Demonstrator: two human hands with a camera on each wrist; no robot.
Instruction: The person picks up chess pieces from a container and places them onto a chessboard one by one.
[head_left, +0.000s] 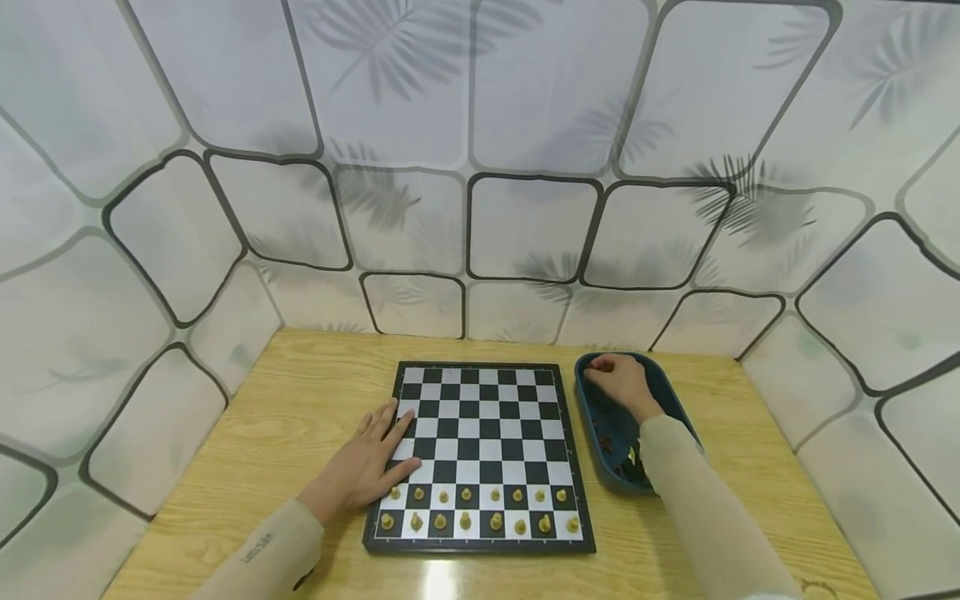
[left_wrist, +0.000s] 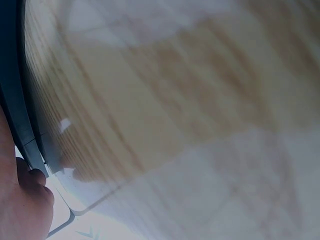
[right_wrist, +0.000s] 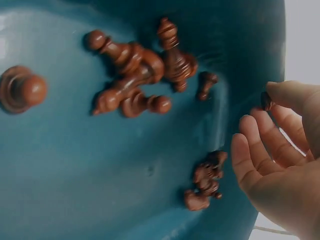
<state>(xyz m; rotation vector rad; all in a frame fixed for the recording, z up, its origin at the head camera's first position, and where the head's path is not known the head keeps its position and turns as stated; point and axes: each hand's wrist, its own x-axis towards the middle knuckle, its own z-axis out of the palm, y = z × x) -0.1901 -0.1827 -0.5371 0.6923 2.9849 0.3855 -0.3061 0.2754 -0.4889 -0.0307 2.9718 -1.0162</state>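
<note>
A black and white chessboard [head_left: 480, 429] lies on the table, with yellowish pieces [head_left: 465, 521] standing in two rows along its near side. My left hand [head_left: 360, 462] rests on the board's left edge, fingers spread; the left wrist view shows part of that hand [left_wrist: 30, 210] beside the dark board edge [left_wrist: 15, 90]. Over the far end of the blue tray [head_left: 592, 433], my right hand [head_left: 622, 383] pinches a small dark brown piece [right_wrist: 267, 101] between thumb and index finger, its other fingers loosely bent. Several brown pieces [right_wrist: 145, 70] lie in the tray.
The wooden table [head_left: 315, 375] extends around the board and tray. A patterned wall covering [head_left: 525, 225] rises behind and at both sides. Something dark with a yellow-green part [head_left: 633, 458] lies at the tray's near end, beside my right sleeve.
</note>
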